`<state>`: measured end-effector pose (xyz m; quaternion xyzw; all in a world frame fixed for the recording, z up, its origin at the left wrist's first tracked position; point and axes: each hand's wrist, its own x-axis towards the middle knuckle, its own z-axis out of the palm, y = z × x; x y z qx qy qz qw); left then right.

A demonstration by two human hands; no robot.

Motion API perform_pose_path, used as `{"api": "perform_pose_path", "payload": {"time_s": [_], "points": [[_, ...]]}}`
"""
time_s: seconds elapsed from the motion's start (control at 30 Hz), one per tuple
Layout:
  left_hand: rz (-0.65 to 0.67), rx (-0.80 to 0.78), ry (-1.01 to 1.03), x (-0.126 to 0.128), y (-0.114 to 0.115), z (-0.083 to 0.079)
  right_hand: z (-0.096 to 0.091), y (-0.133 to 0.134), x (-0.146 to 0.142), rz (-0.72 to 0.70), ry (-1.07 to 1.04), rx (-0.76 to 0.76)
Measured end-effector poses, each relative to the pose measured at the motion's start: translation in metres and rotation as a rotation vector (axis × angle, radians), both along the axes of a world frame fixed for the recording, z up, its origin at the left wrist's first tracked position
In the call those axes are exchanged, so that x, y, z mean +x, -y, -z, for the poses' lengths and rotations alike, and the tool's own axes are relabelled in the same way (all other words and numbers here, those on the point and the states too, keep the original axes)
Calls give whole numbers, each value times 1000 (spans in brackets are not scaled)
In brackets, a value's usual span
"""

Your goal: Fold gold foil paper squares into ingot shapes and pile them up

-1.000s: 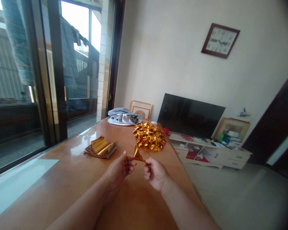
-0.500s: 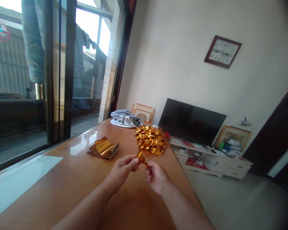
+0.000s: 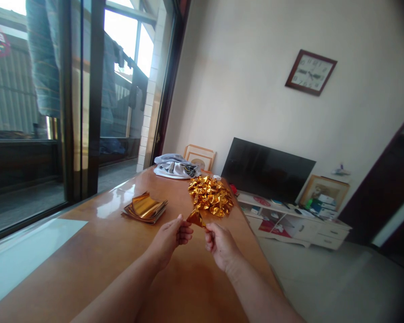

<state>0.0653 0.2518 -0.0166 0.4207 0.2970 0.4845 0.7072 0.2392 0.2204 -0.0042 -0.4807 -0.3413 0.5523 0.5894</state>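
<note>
Gold foil [image 3: 195, 219] between left hand [image 3: 167, 240], right hand [image 3: 221, 246]

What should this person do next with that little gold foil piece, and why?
Probably fold the gold foil piece a little further: the left hand and right hand pinch it between them, and it looks only partly shaped, unlike the pieces in the crumpled gold heap beyond.

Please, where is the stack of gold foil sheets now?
In the head view, the stack of gold foil sheets lies on the wooden table, left of the crumpled gold foil pile and beyond the left hand.
</note>
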Motion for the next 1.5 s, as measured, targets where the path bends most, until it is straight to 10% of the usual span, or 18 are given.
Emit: {"api": "perform_pose_path", "payload": {"time_s": [0.27, 0.77, 1.5], "points": [[130, -180, 14, -1, -5, 4, -9, 8, -11, 71, 400, 184], [10, -229, 41, -4, -13, 8, -10, 1, -13, 70, 466, 202], [-626, -53, -120, -54, -43, -3, -17, -145, 89, 584, 823, 164]]}}
